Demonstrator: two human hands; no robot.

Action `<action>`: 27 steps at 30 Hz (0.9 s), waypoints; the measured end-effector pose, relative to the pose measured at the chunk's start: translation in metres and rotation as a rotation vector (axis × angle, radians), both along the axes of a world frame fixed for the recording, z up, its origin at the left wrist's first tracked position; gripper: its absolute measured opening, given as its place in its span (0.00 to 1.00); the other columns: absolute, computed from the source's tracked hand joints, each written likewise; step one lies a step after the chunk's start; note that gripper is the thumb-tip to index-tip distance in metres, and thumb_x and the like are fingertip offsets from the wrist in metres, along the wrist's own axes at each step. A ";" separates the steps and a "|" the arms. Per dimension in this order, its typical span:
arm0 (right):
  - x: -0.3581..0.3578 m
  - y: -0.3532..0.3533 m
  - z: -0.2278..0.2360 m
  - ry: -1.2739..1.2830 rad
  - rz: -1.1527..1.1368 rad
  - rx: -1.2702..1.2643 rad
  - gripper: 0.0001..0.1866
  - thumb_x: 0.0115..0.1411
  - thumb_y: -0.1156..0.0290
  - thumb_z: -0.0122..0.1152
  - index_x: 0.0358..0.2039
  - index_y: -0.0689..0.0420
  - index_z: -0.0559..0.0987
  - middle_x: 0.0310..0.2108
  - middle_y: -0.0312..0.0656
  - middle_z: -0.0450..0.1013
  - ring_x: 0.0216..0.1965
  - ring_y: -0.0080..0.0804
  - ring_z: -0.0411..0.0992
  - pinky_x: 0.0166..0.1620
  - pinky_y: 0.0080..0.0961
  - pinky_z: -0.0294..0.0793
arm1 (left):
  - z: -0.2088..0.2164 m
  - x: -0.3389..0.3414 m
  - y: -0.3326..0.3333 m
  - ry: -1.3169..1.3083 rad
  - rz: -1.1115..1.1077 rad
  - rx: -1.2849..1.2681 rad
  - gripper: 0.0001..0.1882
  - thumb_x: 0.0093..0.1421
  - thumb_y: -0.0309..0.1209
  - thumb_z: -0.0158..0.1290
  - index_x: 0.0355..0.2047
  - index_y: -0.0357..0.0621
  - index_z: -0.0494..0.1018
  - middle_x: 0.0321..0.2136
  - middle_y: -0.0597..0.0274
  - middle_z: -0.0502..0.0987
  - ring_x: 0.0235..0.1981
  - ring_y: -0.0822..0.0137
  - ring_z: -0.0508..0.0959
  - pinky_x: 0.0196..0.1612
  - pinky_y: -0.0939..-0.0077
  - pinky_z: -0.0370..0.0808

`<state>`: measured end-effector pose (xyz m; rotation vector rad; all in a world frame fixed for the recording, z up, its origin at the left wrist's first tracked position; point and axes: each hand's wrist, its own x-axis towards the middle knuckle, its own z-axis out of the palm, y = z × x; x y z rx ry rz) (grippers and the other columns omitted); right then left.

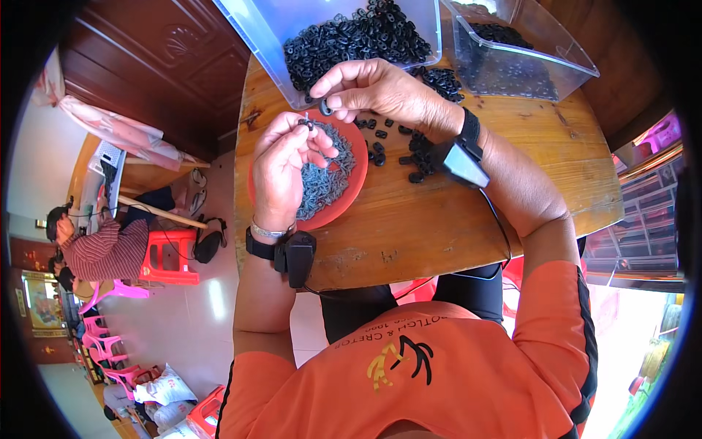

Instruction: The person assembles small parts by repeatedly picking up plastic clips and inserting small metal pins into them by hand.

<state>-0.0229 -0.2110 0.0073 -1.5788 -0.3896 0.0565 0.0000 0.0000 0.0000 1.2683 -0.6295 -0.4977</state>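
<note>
Over the red plate (357, 172), my two hands work close together. My right hand (387, 91) pinches a small black oval piece (325, 107) with a hole in it between thumb and fingertips. Just below it, my left hand (280, 167) is closed on a small dark piece (306, 124) from which a thin grey pin sticks up; the fingers partly cover it. A gap shows between the two pieces. Many small grey pin-like parts (325, 189) fill the plate. Loose black oval pieces (379, 157) lie on the table beside it, under my right forearm.
A clear plastic bin (440, 29) heaped with black pieces stands at the table's far side, a second clear bin (563, 66) to its right. The wooden table (439, 241) has a curved edge. A cable hangs from my right wrist device (465, 162). Leftward, a person (110, 245) sits on a red stool.
</note>
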 end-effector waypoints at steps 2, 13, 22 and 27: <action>-0.002 0.007 -0.004 -0.084 0.014 0.057 0.13 0.60 0.74 0.57 0.46 0.58 0.77 0.34 0.34 0.76 0.35 0.17 0.72 0.41 0.16 0.73 | 0.000 -0.003 -0.002 0.063 -0.017 -0.107 0.09 0.63 0.31 0.41 0.33 0.39 0.67 0.29 0.52 0.77 0.27 0.64 0.78 0.30 0.77 0.73; -0.011 0.025 -0.005 -0.123 -0.107 0.006 0.11 0.58 0.77 0.58 0.43 0.59 0.79 0.37 0.36 0.77 0.38 0.18 0.72 0.44 0.18 0.73 | -0.003 0.003 0.001 0.097 0.009 -0.216 0.08 0.63 0.30 0.40 0.33 0.39 0.66 0.27 0.52 0.77 0.26 0.63 0.78 0.30 0.76 0.74; -0.016 0.025 -0.003 -0.541 -0.155 -0.353 0.15 0.54 0.77 0.62 0.43 0.59 0.78 0.37 0.40 0.77 0.38 0.27 0.76 0.44 0.21 0.74 | -0.001 0.005 0.004 0.106 0.016 -0.185 0.07 0.62 0.30 0.41 0.31 0.40 0.66 0.23 0.56 0.74 0.24 0.62 0.76 0.29 0.76 0.72; -0.023 0.031 0.005 -0.591 -0.241 -0.473 0.10 0.52 0.71 0.64 0.35 0.58 0.81 0.33 0.43 0.77 0.33 0.36 0.77 0.37 0.26 0.76 | 0.002 0.001 0.002 0.102 0.079 -0.183 0.07 0.62 0.29 0.42 0.30 0.39 0.66 0.22 0.58 0.74 0.23 0.64 0.76 0.28 0.77 0.72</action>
